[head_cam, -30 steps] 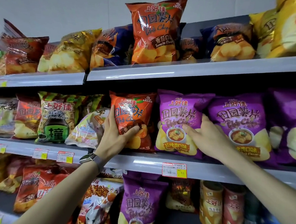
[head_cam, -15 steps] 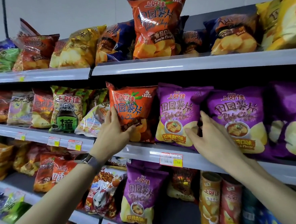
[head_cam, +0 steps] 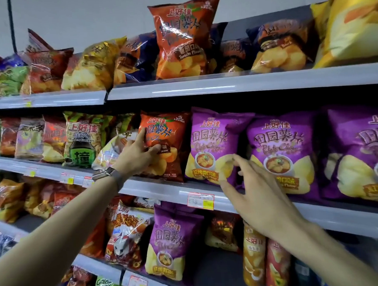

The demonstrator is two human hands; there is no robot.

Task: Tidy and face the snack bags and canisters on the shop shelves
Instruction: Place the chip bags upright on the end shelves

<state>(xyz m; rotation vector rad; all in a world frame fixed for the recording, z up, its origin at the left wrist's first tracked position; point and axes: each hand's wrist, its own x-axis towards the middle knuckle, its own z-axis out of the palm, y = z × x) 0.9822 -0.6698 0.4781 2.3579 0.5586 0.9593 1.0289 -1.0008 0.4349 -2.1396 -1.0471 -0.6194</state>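
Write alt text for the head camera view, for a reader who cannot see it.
A person's left hand grips an orange chip bag on the middle shelf of a snack display, while the right hand reaches, fingers spread, toward a purple chip bag beside it. More bags fill the shelves above and below, with canisters at lower right.

orange chip bag [head_cam: 164, 142] stands upright on the middle shelf, touching purple bag [head_cam: 214, 145].

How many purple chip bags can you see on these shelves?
4. Three purple chip bags front the middle shelf, and one cut off at the right edge. A fourth stands one shelf lower. More may sit hidden behind them.
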